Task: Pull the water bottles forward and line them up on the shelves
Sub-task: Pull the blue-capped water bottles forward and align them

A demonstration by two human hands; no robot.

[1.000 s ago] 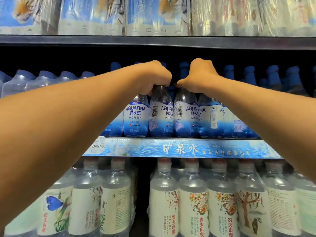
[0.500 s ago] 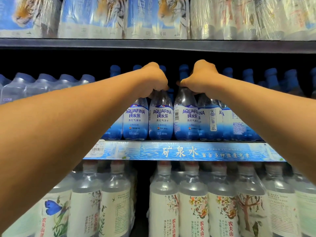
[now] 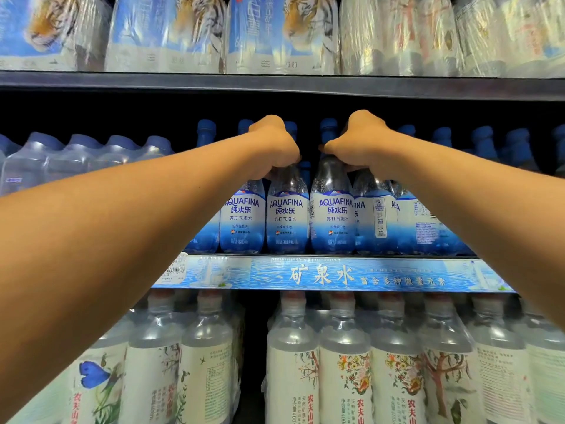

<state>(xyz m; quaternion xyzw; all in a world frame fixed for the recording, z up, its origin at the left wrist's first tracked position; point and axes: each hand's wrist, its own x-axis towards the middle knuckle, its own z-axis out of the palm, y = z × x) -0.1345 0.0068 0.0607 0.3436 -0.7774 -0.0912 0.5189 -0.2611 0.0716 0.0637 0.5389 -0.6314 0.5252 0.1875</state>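
Observation:
Blue-labelled Aquafina bottles (image 3: 287,221) stand in a row at the front of the middle shelf (image 3: 330,275). My left hand (image 3: 273,148) grips the necks of the front bottles left of centre. My right hand (image 3: 357,142) grips the neck of a bottle (image 3: 331,218) just right of centre; its fingers are curled over the bottle tops. More blue caps (image 3: 483,139) show further back in the dark on the right. Both forearms reach in from the lower corners.
Shrink-wrapped packs of clear bottles (image 3: 76,160) fill the left of the middle shelf. Wrapped packs with tiger labels (image 3: 171,32) sit on the top shelf. White-labelled bottles (image 3: 345,371) crowd the lower shelf. The upper shelf edge (image 3: 275,84) hangs low over my hands.
The front Aquafina bottles turned so their labels face forward. My hands moved slightly apart while staying on the bottle necks.

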